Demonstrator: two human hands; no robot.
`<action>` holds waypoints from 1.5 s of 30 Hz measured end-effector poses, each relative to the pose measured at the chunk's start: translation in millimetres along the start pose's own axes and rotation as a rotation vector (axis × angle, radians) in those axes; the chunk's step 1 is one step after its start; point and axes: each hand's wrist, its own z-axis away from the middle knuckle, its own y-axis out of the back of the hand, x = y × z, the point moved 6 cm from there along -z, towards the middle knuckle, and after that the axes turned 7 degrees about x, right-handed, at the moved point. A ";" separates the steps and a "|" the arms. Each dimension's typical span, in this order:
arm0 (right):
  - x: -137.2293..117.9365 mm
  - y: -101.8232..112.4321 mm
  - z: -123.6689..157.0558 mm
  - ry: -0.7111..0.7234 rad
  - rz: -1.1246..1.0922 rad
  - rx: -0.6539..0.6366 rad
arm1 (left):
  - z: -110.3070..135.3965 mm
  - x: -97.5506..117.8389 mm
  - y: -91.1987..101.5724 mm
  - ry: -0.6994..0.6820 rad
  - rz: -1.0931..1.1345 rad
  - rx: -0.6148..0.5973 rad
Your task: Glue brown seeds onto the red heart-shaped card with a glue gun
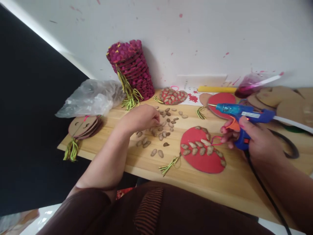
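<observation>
In my right hand (261, 137) is a blue hot glue gun (244, 112) with an orange trigger, its nozzle pointing left. A white glue stick (292, 123) comes out of its back. Below the nozzle lies a red card piece (202, 164) with brown nut shells (202, 150) in rows across the middle and along part of its edge. It has a pink loop and a green-yellow tassel (168, 165). My left hand (144, 117) reaches down among loose nut shells (160, 153), fingers curled together; what they hold is hidden.
A magenta stack (132, 70) with a tassel leans at the wall beside a clear plastic bag (93, 98). Cardboard discs (84, 126) lie at left. A shell-covered heart (172, 96), another red piece (222, 99) and a cup of magenta liquid (246, 85) stand behind. A black cord (264, 189) hangs rightward.
</observation>
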 end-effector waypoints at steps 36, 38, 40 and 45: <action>-0.8 -0.7 1.9 -0.019 0.002 -0.003 | -0.6 16.8 -8.6 -0.026 -0.008 -0.007; -1.0 -0.4 1.4 -0.006 0.016 -0.004 | -1.1 16.5 -9.3 -0.036 0.001 0.007; -0.1 0.0 0.7 -0.002 0.023 -0.010 | -1.3 16.6 -10.2 -0.043 0.003 0.011; 0.2 -0.8 0.7 -0.001 0.024 -0.014 | -1.2 18.1 -10.7 -0.035 0.013 -0.005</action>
